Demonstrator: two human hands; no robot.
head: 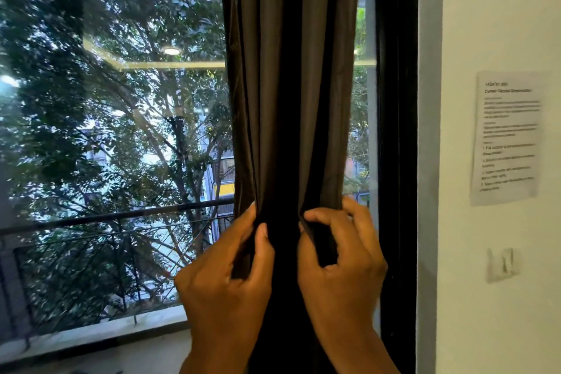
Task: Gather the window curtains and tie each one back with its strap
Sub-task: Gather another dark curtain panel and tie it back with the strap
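Window glass (115,130): fills the left of the view, with trees beyond it and a dark balcony railing (106,215) running across low down.
Curtain (291,85): one dark brown panel, hanging straight down the middle of the view in deep folds, already bunched into a narrow column in front of the black window frame (397,130).
How it will handle: I judge the cloth soft and fairly heavy, with a slight sheen that could let it slide — it folds easily and will spread again if I loosen my hold. Best taken around the whole bundle at about the height of my hands, squeezing all the folds together.
Left hand (224,282): at the curtain's left edge, fingers wrapped behind the folds, thumb pressing the front — gripping the cloth.
Right hand (340,267): at the curtain's right edge, fingers (359,222) curled over the outer folds, thumb and forefinger pinching a dark flap of material. I cannot tell whether that flap is the strap or a curtain fold.
Cloth between my hands: a dark central fold runs down untouched, with one hand on each side of it.
Wall (501,24): pale, far right, with a printed paper sheet (507,136) taped up and a small hook (502,264) below it.
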